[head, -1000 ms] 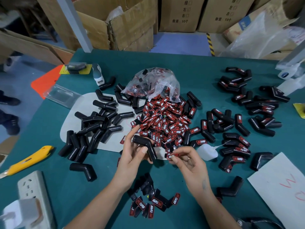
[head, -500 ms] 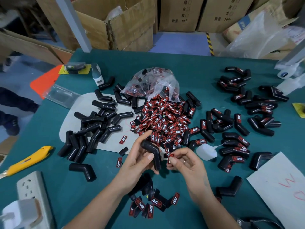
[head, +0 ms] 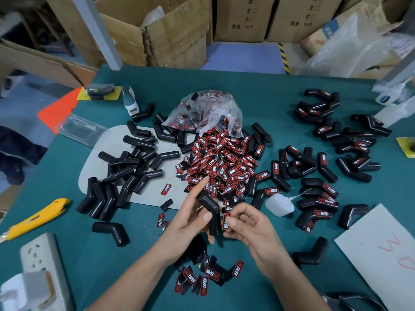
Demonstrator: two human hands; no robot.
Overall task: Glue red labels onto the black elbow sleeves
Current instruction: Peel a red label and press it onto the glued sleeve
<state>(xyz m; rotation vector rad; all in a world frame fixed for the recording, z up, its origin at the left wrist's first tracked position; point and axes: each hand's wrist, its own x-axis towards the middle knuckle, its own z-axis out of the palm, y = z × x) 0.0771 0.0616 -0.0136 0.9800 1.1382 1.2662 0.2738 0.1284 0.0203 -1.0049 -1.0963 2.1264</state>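
- While the left hand [head: 190, 223] grips a bare black elbow sleeve [head: 210, 209] between thumb and curled fingers, forefinger stretched straight toward the label heap [head: 221, 167], the right hand [head: 249, 223] pinches a single red label [head: 225, 221] between thumb and fingertip, its other fingers loosely curled.
- Position: sleeve and label are held above the green table [head: 269, 95], just in front of the heap; the label's edge touches or nearly touches the sleeve's lower leg.
- Step in hand, as judged: mating one label to one sleeve. Whether glue is already on the label cannot be told; the small squeeze bottle [head: 279, 204] lies on its side just right of the hands.
- Next move calls for: squaring the label along the leg's flat face, then firm thumb pressure until it seats, with the left hand steadying the sleeve against twist.
- Stock: unlabelled sleeves [head: 125, 171] lie to the left, labelled sleeves [head: 323, 191] to the right.
- Against the earlier frames: a second ago the hands were apart, the label held horizontally near the heap's edge; the right hand has since turned it upright and closed on the sleeve, which is now tilted more steeply.
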